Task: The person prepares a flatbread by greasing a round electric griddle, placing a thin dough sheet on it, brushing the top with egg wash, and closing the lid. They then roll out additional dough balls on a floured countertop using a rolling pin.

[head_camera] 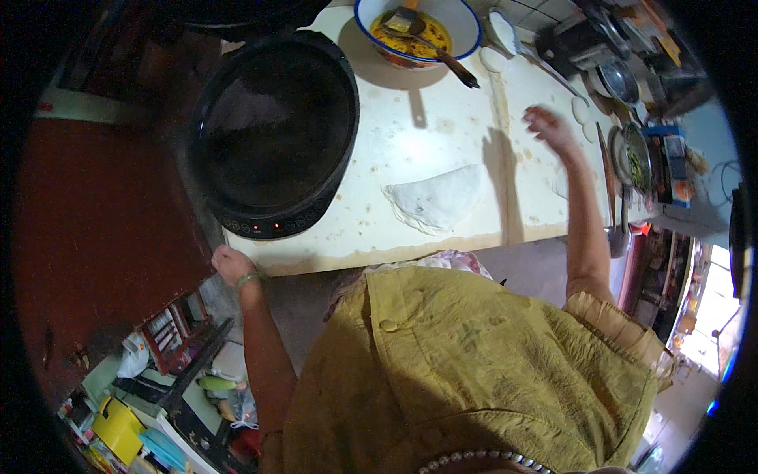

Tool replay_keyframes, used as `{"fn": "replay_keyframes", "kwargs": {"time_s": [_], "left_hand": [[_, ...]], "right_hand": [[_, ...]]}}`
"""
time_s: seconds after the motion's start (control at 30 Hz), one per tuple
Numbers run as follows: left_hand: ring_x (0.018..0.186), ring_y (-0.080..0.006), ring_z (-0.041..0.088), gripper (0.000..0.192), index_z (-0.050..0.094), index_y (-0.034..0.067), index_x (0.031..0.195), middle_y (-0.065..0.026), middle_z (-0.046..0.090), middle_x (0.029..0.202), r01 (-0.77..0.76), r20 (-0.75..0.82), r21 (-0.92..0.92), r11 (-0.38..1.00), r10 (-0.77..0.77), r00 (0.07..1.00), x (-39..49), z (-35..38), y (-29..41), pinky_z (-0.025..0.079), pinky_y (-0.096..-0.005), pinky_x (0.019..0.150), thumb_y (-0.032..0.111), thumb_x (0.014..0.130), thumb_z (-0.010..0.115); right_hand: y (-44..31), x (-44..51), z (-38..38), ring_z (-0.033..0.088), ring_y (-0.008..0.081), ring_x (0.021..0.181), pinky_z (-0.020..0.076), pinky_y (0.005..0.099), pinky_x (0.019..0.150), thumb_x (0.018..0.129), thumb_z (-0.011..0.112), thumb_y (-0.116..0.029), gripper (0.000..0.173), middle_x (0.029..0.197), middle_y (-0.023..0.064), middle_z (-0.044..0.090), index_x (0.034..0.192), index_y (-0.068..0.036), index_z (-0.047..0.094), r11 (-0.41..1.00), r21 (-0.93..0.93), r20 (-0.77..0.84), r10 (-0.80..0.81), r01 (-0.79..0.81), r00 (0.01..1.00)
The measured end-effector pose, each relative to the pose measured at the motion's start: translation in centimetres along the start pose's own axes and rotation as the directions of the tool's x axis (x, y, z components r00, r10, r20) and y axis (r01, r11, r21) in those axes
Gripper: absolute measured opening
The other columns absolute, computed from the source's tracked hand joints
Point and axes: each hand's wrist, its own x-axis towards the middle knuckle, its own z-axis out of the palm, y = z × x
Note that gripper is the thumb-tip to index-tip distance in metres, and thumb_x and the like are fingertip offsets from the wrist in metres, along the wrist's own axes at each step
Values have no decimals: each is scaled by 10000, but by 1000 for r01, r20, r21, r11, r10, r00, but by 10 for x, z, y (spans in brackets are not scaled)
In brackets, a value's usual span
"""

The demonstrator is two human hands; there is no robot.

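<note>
My left hand [232,265] is at the worktop's near left corner, its fingers curled; whether it grips the edge is not clear. Over the right part of the worktop [379,252] my right hand [549,125] is raised, blurred, with bent fingers and nothing visible in it. A folded half-moon of filled dough [435,198] lies on the board between my hands, its crimped curved edge towards me. Left of it stands a round black electric griddle [275,130] with red lights lit on its front panel. Pale dough rounds [581,109] lie beyond my right hand.
A blue-rimmed enamel bowl [362,35] at the back holds yellow liquid, a brush [402,18] and a dark-handled ladle [456,68]. A pan of chopped greens [635,157], a thin rolling pin [606,172] and a metal pot [617,82] are at right.
</note>
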Motion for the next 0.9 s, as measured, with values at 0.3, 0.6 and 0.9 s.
{"fn": "replay_keyframes", "kwargs": {"time_s": [0.3, 0.6, 0.9], "left_hand": [[951, -335, 564, 286, 570, -39, 1040, -185, 580, 1047, -358, 137, -588, 725, 526, 840, -75, -23, -46, 435, -393, 846, 160, 929, 396], [1103, -352, 468, 410, 494, -31, 1149, -201, 500, 1173, -744, 332, -502, 442, 892, 306, -139, -16, 206, 399, -424, 926, 201, 820, 571], [1015, -331, 518, 374, 568, -6, 1036, -182, 539, 1060, -833, 689, -223, 506, 686, 232, -154, 19, 270, 437, -413, 888, 284, 803, 609]], "right_hand": [[-10, -65, 119, 564, 340, 1002, 454, 401, 877, 828, 584, -257, 339, 1068, 157, 593, 1084, -35, 583, 880, -425, 46, -213, 212, 976], [-11, -46, 125, 575, 314, 872, 459, 416, 787, 769, 631, -272, 231, 863, 110, 605, 932, -109, 609, 730, -501, 368, -307, 465, 878], [2, -30, 115, 586, 319, 831, 457, 447, 730, 731, 642, -330, 273, 843, 99, 631, 835, -79, 612, 616, -417, 525, -437, 668, 730]]}}
